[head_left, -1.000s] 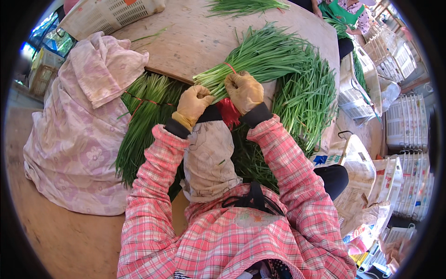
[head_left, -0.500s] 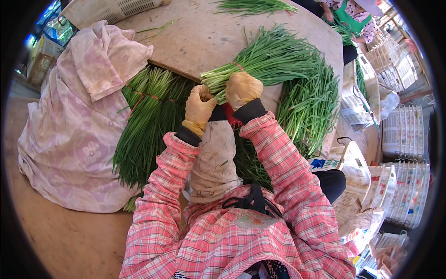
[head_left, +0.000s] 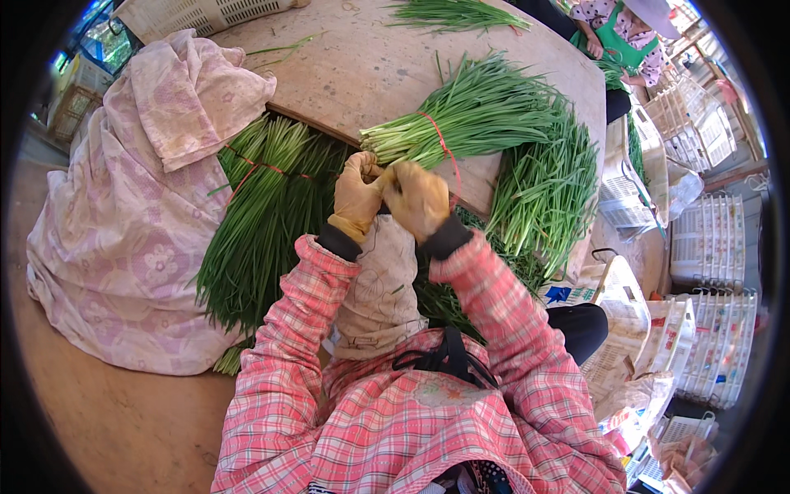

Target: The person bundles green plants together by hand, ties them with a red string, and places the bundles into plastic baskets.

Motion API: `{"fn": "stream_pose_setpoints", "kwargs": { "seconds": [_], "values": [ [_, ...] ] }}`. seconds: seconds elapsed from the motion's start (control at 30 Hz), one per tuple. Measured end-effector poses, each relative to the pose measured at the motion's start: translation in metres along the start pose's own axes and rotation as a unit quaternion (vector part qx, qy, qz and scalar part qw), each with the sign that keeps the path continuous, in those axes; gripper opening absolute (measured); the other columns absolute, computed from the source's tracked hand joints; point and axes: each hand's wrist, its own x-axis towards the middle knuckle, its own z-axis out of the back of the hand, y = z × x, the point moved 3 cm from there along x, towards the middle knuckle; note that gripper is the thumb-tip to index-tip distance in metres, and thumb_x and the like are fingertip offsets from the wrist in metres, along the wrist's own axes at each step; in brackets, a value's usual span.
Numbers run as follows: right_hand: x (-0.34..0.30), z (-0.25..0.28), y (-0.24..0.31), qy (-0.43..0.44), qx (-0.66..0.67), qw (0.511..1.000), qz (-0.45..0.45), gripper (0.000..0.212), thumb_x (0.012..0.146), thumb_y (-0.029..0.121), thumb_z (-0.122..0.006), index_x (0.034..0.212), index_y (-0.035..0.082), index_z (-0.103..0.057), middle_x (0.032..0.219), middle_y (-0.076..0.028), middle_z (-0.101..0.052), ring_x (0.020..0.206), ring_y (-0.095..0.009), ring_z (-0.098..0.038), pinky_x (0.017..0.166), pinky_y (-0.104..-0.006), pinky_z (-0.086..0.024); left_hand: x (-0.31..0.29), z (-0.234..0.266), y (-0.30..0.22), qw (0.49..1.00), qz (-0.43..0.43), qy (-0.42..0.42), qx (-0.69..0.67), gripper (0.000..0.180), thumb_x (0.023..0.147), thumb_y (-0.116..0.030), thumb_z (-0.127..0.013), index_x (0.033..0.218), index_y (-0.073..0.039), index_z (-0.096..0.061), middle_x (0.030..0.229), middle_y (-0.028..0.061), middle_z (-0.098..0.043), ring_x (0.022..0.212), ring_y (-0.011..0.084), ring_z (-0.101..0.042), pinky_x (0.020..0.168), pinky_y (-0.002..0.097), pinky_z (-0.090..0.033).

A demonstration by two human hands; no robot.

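A bunch of garlic chives [head_left: 485,107] lies on the table, pale stem ends toward me and green leaves to the right. A red tie [head_left: 445,146] passes over its stems and hangs in a loose curve down to the outer side of my right hand. Yellowish gloves cover both hands. My left hand [head_left: 357,194] is closed in a pinch just below the stem ends; what its fingertips hold is hidden. Touching or nearly touching it, my right hand [head_left: 416,198] is curled shut, with the red tie running to it.
More loose chives [head_left: 543,193] hang over the table's [head_left: 346,66] right edge. Banded chives [head_left: 255,214] lie at left beside a floral cloth [head_left: 140,255]. Plastic crates [head_left: 708,239] stand at right. A co-worker in a green apron [head_left: 629,41] handles chives at the far right.
My right hand has come off the bunch, down and left to meet my left hand. The red tie now hangs in a longer, looser curve from the stems. My left hand has barely shifted.
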Motion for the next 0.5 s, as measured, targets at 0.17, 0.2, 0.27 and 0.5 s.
{"fn": "stream_pose_setpoints", "kwargs": {
  "seconds": [0.17,0.2,0.27,0.5],
  "values": [
    [-0.041,0.026,-0.002,0.207,-0.009,0.976,-0.073,0.023,0.08,0.028,-0.063,0.078,0.006,-0.063,0.069,-0.015,-0.061,0.064,-0.034,-0.062,0.057,-0.0429,-0.048,-0.004,0.002,-0.003,0.997,-0.04,0.015,0.062,0.037,0.076,0.002,-0.066,0.11,0.002,-0.051,0.086,0.0047,-0.062,0.074,0.0105,-0.057,0.069,0.0259,-0.049],
    [-0.039,0.03,-0.004,0.162,0.0,0.983,-0.084,0.021,0.08,0.028,-0.063,0.079,0.006,-0.064,0.069,-0.015,-0.062,0.064,-0.034,-0.062,0.056,-0.0428,-0.048,-0.004,0.002,-0.004,0.996,-0.039,0.012,0.074,0.038,0.076,0.003,-0.066,0.11,0.002,-0.051,0.086,0.0047,-0.062,0.074,0.0104,-0.057,0.069,0.0259,-0.049],
    [-0.031,0.037,-0.01,0.069,0.017,0.992,-0.107,0.019,0.079,0.026,-0.064,0.082,0.007,-0.065,0.071,-0.015,-0.062,0.064,-0.033,-0.062,0.056,-0.0426,-0.048,-0.004,0.002,-0.002,0.996,-0.038,0.01,0.075,0.037,0.075,0.002,-0.066,0.109,0.001,-0.052,0.087,0.005,-0.063,0.076,0.0113,-0.058,0.07,0.0259,-0.049],
    [0.022,0.017,-0.022,-0.032,-0.11,0.993,-0.031,0.014,0.08,0.02,-0.06,0.076,0.006,-0.061,0.067,-0.014,-0.06,0.066,-0.033,-0.062,0.058,-0.0411,-0.049,-0.002,0.006,0.001,0.998,-0.036,0.016,0.054,0.035,0.075,0.003,-0.065,0.108,0.0,-0.053,0.089,0.0056,-0.063,0.079,0.0127,-0.06,0.072,0.0267,-0.05]
  ]
}}
